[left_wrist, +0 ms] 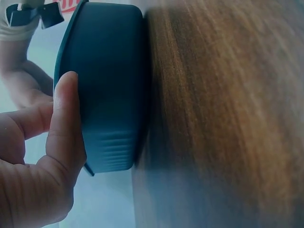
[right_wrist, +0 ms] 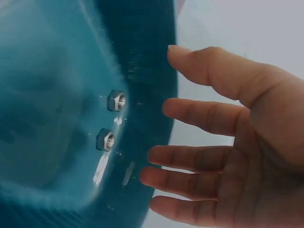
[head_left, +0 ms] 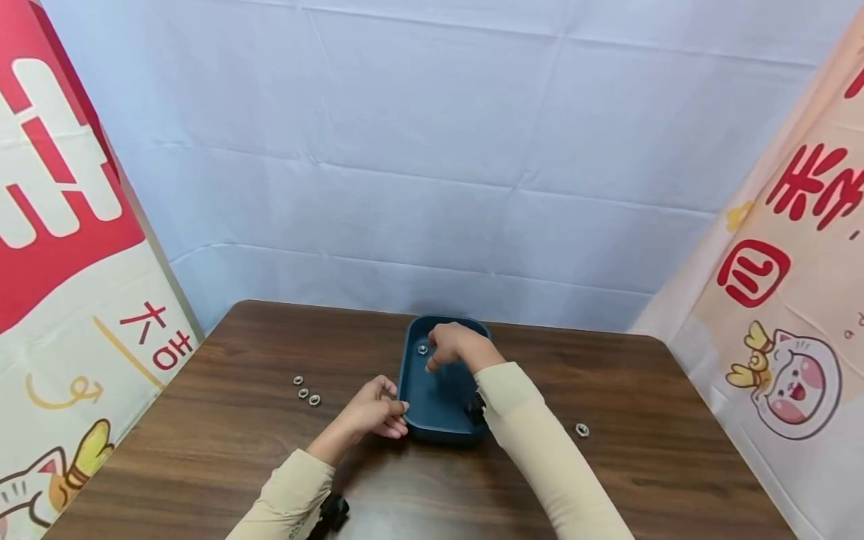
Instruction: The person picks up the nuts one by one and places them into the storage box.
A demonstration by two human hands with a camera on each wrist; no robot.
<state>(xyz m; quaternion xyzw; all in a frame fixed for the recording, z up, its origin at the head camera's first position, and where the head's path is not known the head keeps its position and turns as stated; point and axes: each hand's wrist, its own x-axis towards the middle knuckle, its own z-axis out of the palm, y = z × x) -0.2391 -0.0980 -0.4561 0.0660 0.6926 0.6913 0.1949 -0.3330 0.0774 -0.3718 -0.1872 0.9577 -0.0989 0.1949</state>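
A deep blue rectangular plastic bin (head_left: 439,401) stands on the table. At its near left corner, my left hand (head_left: 378,409) holds the rim, with the thumb (left_wrist: 66,109) along the outer wall. My right hand (head_left: 459,346) is over the bin's far part. Its fingers (right_wrist: 199,158) are spread and fairly straight, with nothing between them. Two metal hex nuts lie on the bin floor in the right wrist view, one nut (right_wrist: 116,100) beside the other nut (right_wrist: 105,140). The head view shows only one nut (head_left: 422,349) there; the right hand covers that area.
Three loose nuts (head_left: 304,393) lie on the brown wooden table (head_left: 270,450), left of the bin. A single nut (head_left: 582,430) lies to the right, beyond the right forearm. A pale cloth (head_left: 432,150) hangs behind the table, with printed banners at both sides.
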